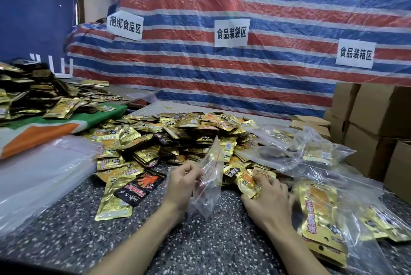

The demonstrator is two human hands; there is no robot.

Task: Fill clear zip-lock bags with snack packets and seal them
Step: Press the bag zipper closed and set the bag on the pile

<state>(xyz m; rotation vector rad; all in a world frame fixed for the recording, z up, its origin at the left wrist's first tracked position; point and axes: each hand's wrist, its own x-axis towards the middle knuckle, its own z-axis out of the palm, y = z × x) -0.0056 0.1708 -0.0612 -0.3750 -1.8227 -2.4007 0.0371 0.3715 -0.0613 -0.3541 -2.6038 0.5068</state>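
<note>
Left grip [182,183] pinches the zip-lock bag [211,163] — right grip [271,201] clutches snack packets [245,182] just beside it.

Left grip [184,183] pinches a clear zip-lock bag [209,177], held upright above the speckled tabletop [189,241]. Right grip [269,199] curls round a gold snack packet [246,182] at the near edge of the packet pile [178,134]. Filled bags [322,214] lie to the right, a flat bag stack [40,170] to the left, cardboard boxes [367,114] far right.

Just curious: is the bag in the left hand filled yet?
Empty, apparently: the zip-lock bag hangs flat and see-through from the left hand.
</note>
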